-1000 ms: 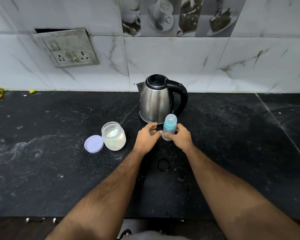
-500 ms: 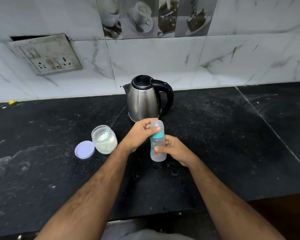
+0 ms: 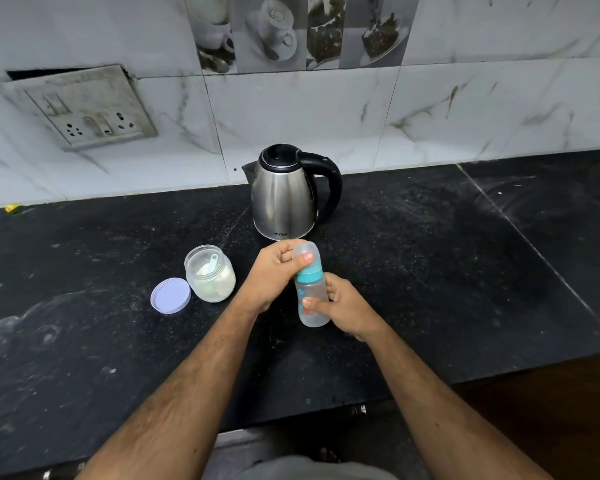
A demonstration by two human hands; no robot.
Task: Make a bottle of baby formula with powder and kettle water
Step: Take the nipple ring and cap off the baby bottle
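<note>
A clear baby bottle [image 3: 313, 299] with a teal collar is held above the black counter [image 3: 430, 289], in front of the steel kettle [image 3: 284, 195]. My right hand [image 3: 343, 308] grips the bottle's body. My left hand [image 3: 272, 271] is closed around the translucent cap [image 3: 303, 252] at its top. The bottle looks empty. Left of my hands stands an open glass jar [image 3: 211, 273] of white powder with a pale scoop inside. Its lilac lid [image 3: 170, 295] lies flat beside it.
A tiled wall runs behind the counter, with a socket plate [image 3: 84, 109] at the upper left. The counter's front edge [image 3: 326, 410] lies close below my forearms. A small yellow scrap [image 3: 11, 207] sits at the far left by the wall.
The bottle has come up off the counter and toward me. My left hand has closed over its cap, and my right hand has slid down onto the body. The view has shifted left.
</note>
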